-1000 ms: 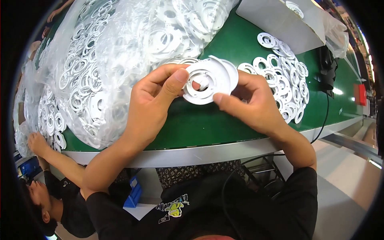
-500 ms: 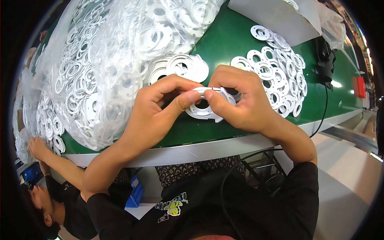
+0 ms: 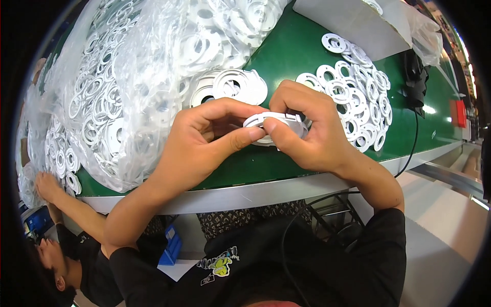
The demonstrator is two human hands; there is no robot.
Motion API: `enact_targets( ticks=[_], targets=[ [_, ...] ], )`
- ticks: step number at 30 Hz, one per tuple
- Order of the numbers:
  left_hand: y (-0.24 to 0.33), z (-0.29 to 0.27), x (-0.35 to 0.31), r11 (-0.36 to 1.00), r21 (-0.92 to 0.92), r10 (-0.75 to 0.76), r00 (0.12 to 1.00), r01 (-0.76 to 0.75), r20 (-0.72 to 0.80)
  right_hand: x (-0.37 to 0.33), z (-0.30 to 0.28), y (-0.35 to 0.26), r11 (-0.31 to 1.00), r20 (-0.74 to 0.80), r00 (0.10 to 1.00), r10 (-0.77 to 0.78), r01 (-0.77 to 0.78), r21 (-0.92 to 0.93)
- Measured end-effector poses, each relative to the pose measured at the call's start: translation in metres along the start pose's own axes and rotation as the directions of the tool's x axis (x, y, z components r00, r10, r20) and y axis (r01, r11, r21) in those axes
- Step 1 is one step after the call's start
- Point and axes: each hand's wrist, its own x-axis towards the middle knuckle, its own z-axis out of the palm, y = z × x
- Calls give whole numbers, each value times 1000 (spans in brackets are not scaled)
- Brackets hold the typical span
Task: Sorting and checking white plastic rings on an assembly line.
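Observation:
Between both hands, above the table's near edge, I hold a white ring-shaped plastic part, tilted so that its rim faces me. My left hand pinches its left side, thumb in front and fingers behind. My right hand grips its right side, the thumb pressed on the front of the rim. The fingers hide much of the part, and its centre hole hardly shows. Just beyond my left fingers lie larger white round plastic housings. A heap of loose white rings is close to the right of my right hand.
Clear plastic bags full of white rings cover the table's left side. A grey-white box stands at the back right, near a black wrapped object with a cable. The green table has a metal front edge. At left, a co-worker's hand touches a bag.
The ring part has tipped, so its rim now faces me and its hole is mostly hidden. My left thumb has slid slightly right and down along it.

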Motion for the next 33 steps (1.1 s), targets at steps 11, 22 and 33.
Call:
enact_targets(
  ticks=[11, 22, 33],
  targets=[
    [-3, 9, -5, 989, 134, 66, 997, -59, -50, -2, 0, -9, 995, 42, 995, 94, -92, -45],
    [1, 6, -3, 991, 127, 54, 995, -44, -80, -5, 3, -3, 995, -43, 999, 23, -27, -98],
    [0, 6, -4, 981, 189, 73, 986, -44, -147, -3, 8, -5, 996, -80, 995, -60, 55, -74]
  ],
)
